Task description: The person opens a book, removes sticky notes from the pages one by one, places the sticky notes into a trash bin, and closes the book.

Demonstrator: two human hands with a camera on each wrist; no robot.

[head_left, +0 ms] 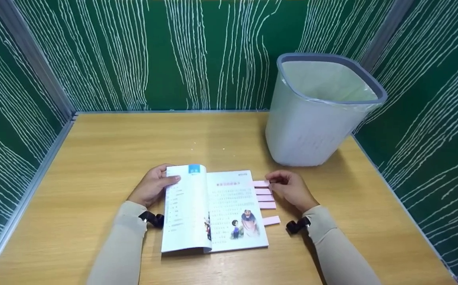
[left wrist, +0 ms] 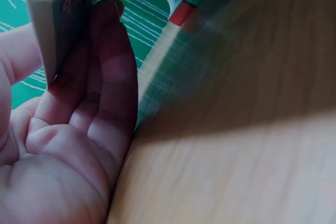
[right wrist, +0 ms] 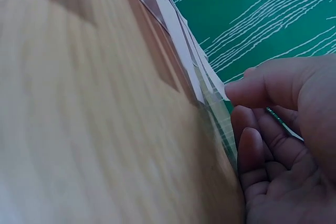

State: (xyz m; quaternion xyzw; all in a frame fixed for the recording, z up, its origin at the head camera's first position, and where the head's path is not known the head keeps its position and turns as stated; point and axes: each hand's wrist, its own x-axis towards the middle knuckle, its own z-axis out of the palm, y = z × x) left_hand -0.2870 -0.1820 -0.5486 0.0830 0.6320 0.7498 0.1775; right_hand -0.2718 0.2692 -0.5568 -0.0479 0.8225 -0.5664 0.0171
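Book open on a wooden table, pink tabs along its right edge.
Left to right, we note the left hand closed on the book's left side, thumb on the page face and fingers behind, leaves pinched between them. Just right of that grip the book spreads open, left side raised, right page showing print and a drawing of two figures. Farther right, five tabs jut toward the other hand, four near one another, the fifth apart and closer to us. The right hand has curled fingers, thumb and fingertip nearly together at the end of the farthest tab; we cannot tell whether they pinch it. Beyond the right grip and slightly right stands a pale bin with a grey-blue rim.
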